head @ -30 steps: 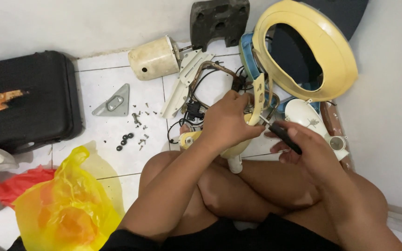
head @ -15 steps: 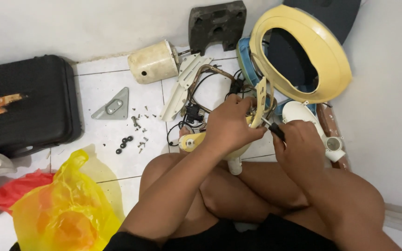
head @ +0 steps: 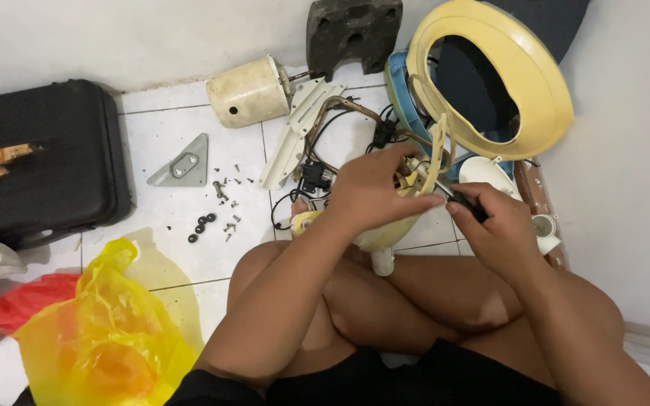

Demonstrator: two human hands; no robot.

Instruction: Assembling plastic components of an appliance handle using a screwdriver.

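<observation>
cream housing (head: 385, 233) gripped by left hand (head: 374, 192) | right hand (head: 494, 225) holds screwdriver (head: 460, 201), shifted left

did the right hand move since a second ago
Yes. The right hand, gripping a dark-handled tool, has shifted left toward the left hand, judged against the round yellow ring leaning behind, which stayed put.

One head-worn view, looking steeply down

The camera sits above a person cross-legged on the tiled floor (head: 189, 113), facing forward and down over the knees. It is close: the left hand (head: 374, 192) and right hand (head: 494, 225) fill the middle, white walls close the top and right edges, and a black case (head: 39, 158) lies far left.
</observation>
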